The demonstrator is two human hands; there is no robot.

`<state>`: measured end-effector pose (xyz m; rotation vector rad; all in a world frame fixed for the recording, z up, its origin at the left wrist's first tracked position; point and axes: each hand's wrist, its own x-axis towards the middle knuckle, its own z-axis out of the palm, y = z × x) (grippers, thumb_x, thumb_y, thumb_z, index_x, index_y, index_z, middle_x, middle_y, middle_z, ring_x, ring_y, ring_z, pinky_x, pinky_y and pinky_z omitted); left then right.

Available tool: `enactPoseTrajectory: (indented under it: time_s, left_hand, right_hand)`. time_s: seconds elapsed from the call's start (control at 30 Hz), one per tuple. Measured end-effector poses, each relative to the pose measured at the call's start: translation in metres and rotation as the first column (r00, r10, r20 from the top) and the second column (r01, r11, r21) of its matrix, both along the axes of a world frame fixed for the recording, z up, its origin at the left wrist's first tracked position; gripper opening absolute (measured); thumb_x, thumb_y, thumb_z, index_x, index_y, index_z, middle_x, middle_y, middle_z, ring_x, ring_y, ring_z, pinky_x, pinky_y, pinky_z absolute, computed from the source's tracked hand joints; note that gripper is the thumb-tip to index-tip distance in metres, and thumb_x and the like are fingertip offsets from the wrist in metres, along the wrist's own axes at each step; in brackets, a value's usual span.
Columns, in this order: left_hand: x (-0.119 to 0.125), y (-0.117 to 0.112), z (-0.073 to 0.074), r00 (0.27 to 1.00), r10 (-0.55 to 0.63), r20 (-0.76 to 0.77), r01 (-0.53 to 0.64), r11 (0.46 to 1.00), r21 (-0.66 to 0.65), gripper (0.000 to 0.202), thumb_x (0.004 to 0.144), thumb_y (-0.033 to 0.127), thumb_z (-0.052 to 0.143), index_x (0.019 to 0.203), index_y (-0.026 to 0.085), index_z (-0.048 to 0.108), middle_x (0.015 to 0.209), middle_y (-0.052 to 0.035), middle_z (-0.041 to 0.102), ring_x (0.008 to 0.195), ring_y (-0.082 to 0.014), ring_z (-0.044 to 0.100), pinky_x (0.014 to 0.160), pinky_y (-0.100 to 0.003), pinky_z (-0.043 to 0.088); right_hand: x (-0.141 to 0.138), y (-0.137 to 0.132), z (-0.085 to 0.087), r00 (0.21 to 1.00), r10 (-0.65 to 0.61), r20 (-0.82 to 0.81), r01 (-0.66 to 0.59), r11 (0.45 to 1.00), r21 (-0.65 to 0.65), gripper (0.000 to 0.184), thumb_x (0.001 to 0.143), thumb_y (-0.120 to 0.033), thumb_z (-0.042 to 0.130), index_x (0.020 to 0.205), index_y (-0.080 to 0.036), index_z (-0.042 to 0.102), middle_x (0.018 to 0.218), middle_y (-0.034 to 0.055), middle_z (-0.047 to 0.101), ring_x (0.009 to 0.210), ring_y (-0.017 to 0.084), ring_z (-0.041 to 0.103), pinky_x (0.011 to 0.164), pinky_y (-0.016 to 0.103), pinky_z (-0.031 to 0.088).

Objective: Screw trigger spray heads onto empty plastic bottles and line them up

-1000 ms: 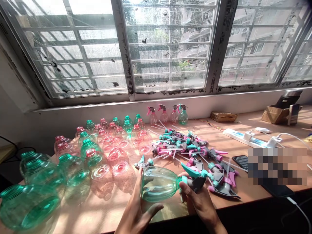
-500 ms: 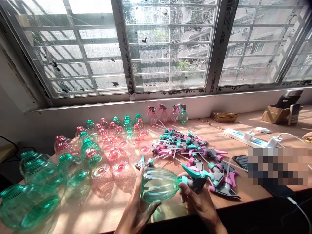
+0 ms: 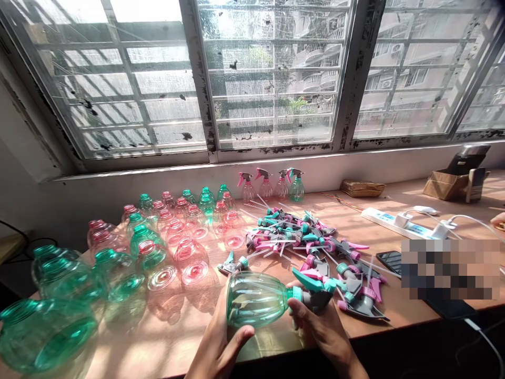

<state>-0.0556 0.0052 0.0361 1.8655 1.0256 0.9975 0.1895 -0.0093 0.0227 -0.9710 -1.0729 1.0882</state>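
Green-tinted clear PET bottle (image 3: pixel 254 300) is the thing in play here, lying on its side at about 6 o'clock, just above the near edge of a wooden desk (image 3: pixel 394 316). My left hand (image 3: pixel 216 342) cups the bottle's body from below, fingers spread around it and thumb lying across the front. My right hand (image 3: pixel 321 329) is curled firmly around the neck, right up against a teal-and-grey trigger sprayer head (image 3: pixel 315 297). Can't tell from this view how far the head is screwed on.

Around 12 to 1 o'clock there's a big messy pile of loose sprayer heads (image 3: pixel 300 237) in teal, pink and grey, with their thin dip tubes sticking out all over. Behind it, four assembled spray bottles (image 3: pixel 272 187) stand against the wall under the window (image 3: pixel 272 79).

At 10 o'clock, rows of empty pink bottles (image 3: pixel 191 258) and green bottles (image 3: pixel 45 334) are mixed together. Over at 2 o'clock are a power strip (image 3: pixel 398 221), a phone (image 3: pixel 390 261) and a cardboard box (image 3: pixel 445 185). Someone else's hand (image 3: pixel 497 221) pokes in at the far right edge.
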Motion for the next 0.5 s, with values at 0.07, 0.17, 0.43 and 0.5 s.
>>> enactPoseTrajectory:
  time_s: [0.07,0.17,0.43,0.5]
  left_hand:
    - [-0.001,0.001,-0.003,1.0,0.002,0.01,-0.001,1.0,-0.011,0.085,0.101,0.06,0.056,0.17,0.034,0.015,0.175,-0.0074,0.034,0.162,-0.0389,0.027,0.133,-0.055,0.021]
    - [-0.004,0.0,-0.007,0.999,-0.014,0.047,0.016,0.999,-0.044,0.091,0.098,0.057,0.064,0.17,0.038,0.013,0.176,-0.007,0.032,0.153,-0.0417,0.043,0.13,-0.058,0.029]
    - [0.005,-0.004,-0.005,0.993,0.079,0.087,-0.069,0.991,-0.116,0.092,0.095,0.062,0.067,0.168,0.046,0.013,0.177,-0.0036,0.031,0.155,-0.042,0.04,0.127,-0.06,0.031]
    - [0.009,-0.005,-0.005,0.985,0.115,0.126,-0.099,0.987,-0.125,0.088,0.094,0.066,0.064,0.167,0.046,0.019,0.176,-0.0039,0.032,0.153,-0.0416,0.043,0.127,-0.06,0.031]
  right_hand:
    - [0.0,0.0,0.0,1.0,-0.014,0.004,0.014,1.0,-0.01,0.047,0.083,-0.058,0.084,0.065,-0.018,0.067,0.056,-0.0019,0.06,0.05,0.015,0.055,0.053,0.029,0.047]
    - [-0.001,0.0,0.003,0.999,-0.038,-0.003,0.038,0.999,-0.001,0.046,0.083,-0.058,0.084,0.067,-0.018,0.068,0.058,-0.0006,0.063,0.051,0.016,0.057,0.053,0.029,0.049]
    - [-0.001,0.0,0.007,0.997,-0.038,-0.066,0.042,0.998,0.05,0.039,0.086,-0.054,0.084,0.099,-0.018,0.074,0.061,-0.004,0.062,0.049,0.013,0.056,0.051,0.025,0.049]
    - [-0.001,0.0,0.007,0.998,-0.03,-0.061,0.034,0.998,0.054,0.039,0.087,-0.053,0.083,0.099,-0.018,0.074,0.061,-0.004,0.062,0.05,0.013,0.056,0.051,0.025,0.049]
